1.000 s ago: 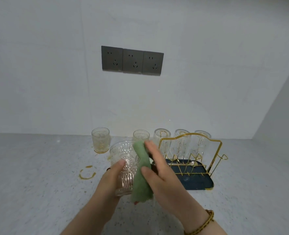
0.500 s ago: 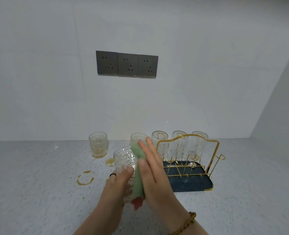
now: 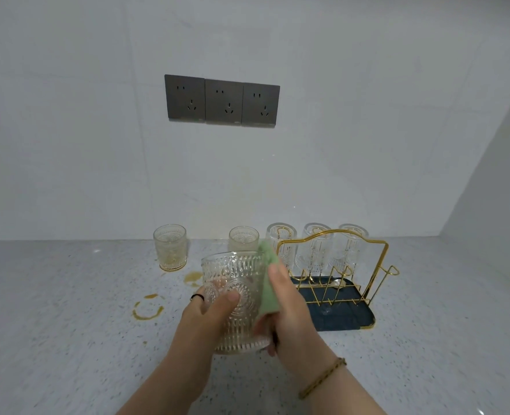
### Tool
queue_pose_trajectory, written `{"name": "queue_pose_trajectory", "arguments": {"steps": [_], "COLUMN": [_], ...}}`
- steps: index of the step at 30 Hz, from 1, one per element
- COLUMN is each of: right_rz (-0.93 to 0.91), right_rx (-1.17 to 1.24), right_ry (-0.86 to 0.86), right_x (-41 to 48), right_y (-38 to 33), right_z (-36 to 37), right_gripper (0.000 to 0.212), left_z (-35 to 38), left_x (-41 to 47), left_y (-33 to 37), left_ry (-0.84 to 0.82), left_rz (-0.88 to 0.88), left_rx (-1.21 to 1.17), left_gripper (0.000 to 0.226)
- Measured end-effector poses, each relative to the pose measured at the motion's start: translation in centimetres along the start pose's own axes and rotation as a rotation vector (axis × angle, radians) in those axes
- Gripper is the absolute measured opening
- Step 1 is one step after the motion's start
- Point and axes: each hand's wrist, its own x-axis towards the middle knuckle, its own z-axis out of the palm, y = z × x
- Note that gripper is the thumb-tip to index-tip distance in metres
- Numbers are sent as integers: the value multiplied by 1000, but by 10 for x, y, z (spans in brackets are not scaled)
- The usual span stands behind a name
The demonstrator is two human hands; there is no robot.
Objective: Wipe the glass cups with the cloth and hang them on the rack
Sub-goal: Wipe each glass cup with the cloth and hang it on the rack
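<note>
My left hand (image 3: 205, 319) grips a clear embossed glass cup (image 3: 235, 292) upright above the counter, thumb across its front. Against the cup's right side my right hand (image 3: 289, 319) presses a green cloth (image 3: 268, 283), fingers curled round it. Two more glass cups stand on the counter near the wall: one at the left (image 3: 170, 247), one (image 3: 243, 238) partly behind the held cup. Behind and to the right stands the gold wire rack (image 3: 376, 259) on its dark blue tray (image 3: 352, 319), with three glasses (image 3: 316, 248) hanging upside down along its back row.
Yellow-brown liquid rings and spots (image 3: 147, 308) stain the speckled counter left of my hands. A triple grey socket panel (image 3: 222, 100) is on the white wall. A side wall closes the counter at the right.
The cup now faces me more upright and lower; my left thumb has shifted across its front. My right hand with the cloth slid down along the cup's right side.
</note>
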Motion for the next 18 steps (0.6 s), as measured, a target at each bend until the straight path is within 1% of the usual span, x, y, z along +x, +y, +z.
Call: {"name": "queue_pose_trajectory", "arguments": {"steps": [1,2,3,5,6,7,8,9,10,13,14,15,16,17,18], "right_rz": [54,82,66,-47,-170,-314,-422,-455,-411,-112,-39,6,21,5,-23], "right_rx": [111,151,99,-189,-351,-500,-593,-614,-564,-125,25,147,219,222,203], "right_ry": [1,16,0,21,61,93,120,123,111,20,-2,-17,-26,-20,1], "right_x": [-1,-3,-4,-4,-4,-2,0,2,4,4,5,6,6,8,7], "right_y": [-2,-4,-2,7,12,21,24,24,22,8,6,8,8,12,13], "right_z": [-2,-2,-1,8,13,13,15,16,14,5,2,0,0,-1,1], "right_gripper": [53,50,44,31,35,40,42,44,44,35,38,43,47,50,49], "left_z": [2,4,5,1,0,-2,-3,-4,-3,-3,-1,-2,-3,-4,-4], "left_x": [-1,-2,-1,4,5,7,8,8,6,4,3,4,6,7,8], "left_y": [-1,1,2,-1,0,0,1,2,4,2,3,1,0,0,1], "left_ry": [23,37,34,61,84,98,101,86,70,3,19,30,36,40,35], "left_rz": [-2,0,18,52,58,54,43,52,62,75,61,41,38,64,87], "left_rx": [5,9,10,13,15,11,14,17,21,43,65,85,91,95,111], "left_gripper": [118,110,95,56,41,33,29,30,37,102,111,108,96,75,63]}}
